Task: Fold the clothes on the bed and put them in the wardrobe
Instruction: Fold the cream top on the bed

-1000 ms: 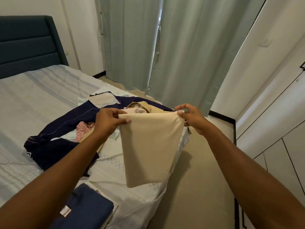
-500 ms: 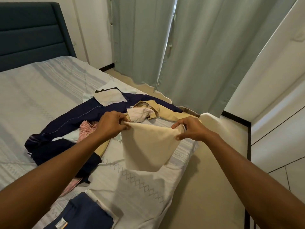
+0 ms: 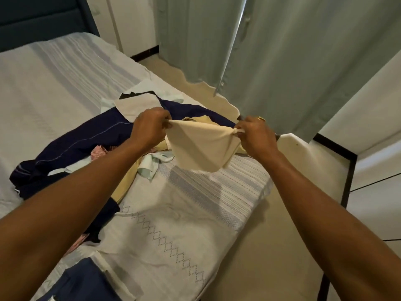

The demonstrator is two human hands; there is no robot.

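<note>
While both arms stretch out over the bed, the left hand and the right hand hold a cream cloth in the air between them, above the corner of the bed that points toward the curtains. Each hand is closed, fingers curled in. The left pinches one upper corner of the cloth, and the right has the other corner bunched in its fingertips. A gold ring shows on the right hand. Between the two grips the cloth's top edge is pulled tight, and the rest hangs in a slack fold clear of the striped sheet, casting a shadow on it.

Behind the hands, along the bed's far edge, lies an unfolded heap. A navy garment with pale piping runs from there toward the middle of the bed, with a pink piece, a pale mint piece and a yellow piece tangled against it. A folded dark blue garment sits at the near edge. White panels with dark seams stand well apart from the bed, across the floor on the right.
</note>
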